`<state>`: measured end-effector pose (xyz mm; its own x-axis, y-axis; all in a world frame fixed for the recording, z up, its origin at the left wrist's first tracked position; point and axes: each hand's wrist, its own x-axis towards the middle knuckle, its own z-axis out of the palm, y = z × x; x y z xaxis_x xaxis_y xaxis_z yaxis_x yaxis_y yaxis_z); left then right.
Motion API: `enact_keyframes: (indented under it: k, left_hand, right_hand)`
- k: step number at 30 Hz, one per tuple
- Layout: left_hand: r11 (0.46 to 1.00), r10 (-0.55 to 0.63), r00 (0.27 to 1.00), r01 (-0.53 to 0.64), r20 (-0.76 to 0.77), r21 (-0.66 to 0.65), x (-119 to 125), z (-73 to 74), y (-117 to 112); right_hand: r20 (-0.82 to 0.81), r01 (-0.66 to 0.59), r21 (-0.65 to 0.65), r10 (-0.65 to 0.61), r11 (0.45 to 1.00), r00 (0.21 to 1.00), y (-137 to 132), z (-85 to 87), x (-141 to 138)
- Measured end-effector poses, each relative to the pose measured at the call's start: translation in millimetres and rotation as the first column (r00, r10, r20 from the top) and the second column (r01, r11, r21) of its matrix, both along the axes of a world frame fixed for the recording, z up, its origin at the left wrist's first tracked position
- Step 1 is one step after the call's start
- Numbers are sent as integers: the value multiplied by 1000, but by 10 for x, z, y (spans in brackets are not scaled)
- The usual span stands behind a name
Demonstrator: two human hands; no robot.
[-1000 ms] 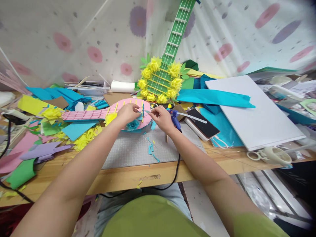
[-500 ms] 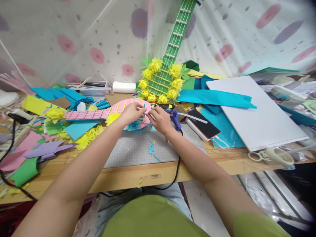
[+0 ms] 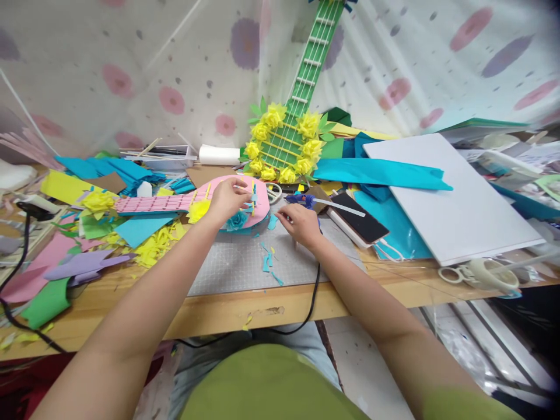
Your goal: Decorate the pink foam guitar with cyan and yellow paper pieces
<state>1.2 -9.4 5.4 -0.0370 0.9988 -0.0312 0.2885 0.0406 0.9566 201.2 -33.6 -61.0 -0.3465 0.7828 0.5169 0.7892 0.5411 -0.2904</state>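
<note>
A pink paper guitar [image 3: 175,202] lies flat on the table with a teal paper flower [image 3: 237,220] at its body. My left hand [image 3: 225,201] rests over that body, its fingers pinched on a thin pale strip [image 3: 243,188] beside a short blue strip [image 3: 254,200]. My right hand [image 3: 300,224] sits on the grey cutting mat [image 3: 245,262] to the right of the guitar, fingers curled; what they hold, if anything, is hidden. A blue glue gun [image 3: 306,202] lies just behind it.
A green paper guitar [image 3: 301,93] with yellow flowers leans on the wall. A phone [image 3: 361,219], a white board [image 3: 450,198], teal paper [image 3: 380,172], white scissors [image 3: 275,191] and a tape roll [image 3: 485,274] lie right. Coloured paper scraps [image 3: 79,262] cover the left.
My right hand has drawn back from the guitar body to the cutting mat. My left hand has stayed on the guitar, still pinching.
</note>
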Motion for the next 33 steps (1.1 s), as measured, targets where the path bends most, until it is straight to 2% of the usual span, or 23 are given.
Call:
enact_keyframes:
  k: [2,4,8,10,13,16,19,22,25,28,30,33]
  left_hand:
    - [999,27,999,-28,22,33,-5,-48,-5]
    - [996,62,997,-65,52,61,6,-91,-14]
    - [979,123,991,-129,49,158,60,-143,-43]
    - [971,139,989,-144,42,193,93,-142,-75]
    - [963,156,986,-166,61,211,132,-127,-143]
    - [954,179,978,-198,104,224,153,-147,-207]
    - [943,211,971,-232,112,238,161,-206,-249]
    - [941,243,969,-246,45,233,174,-256,-284]
    - [939,262,965,-255,-4,232,205,-276,-315]
    - [933,264,964,-253,-8,255,245,-293,-331]
    - [927,264,964,-247,-24,281,266,-307,-335]
    - [915,293,954,-258,-70,310,286,-324,-333]
  right_hand:
    - [-4,48,-47,-48,998,999,-100,-36,191]
    - [-22,152,-97,-155,984,988,-179,-64,373]
    - [-78,419,-162,-435,893,897,-188,-113,596]
    - [-110,481,-135,-496,866,861,-110,-155,627]
    - [-144,481,-105,-491,871,859,59,-228,603]
    - [-123,436,-222,-469,872,875,205,-257,536]
    - [-90,419,-354,-476,836,875,257,-234,464]
    - [-170,411,-398,-506,820,846,210,-201,405]
    - [-401,330,-423,-501,844,767,120,-164,357]
    - [-655,71,-456,-388,887,649,39,-101,302]
    - [-741,-115,-464,-314,878,593,2,-57,262]
    - [-778,-269,-480,-263,835,571,-20,-29,215]
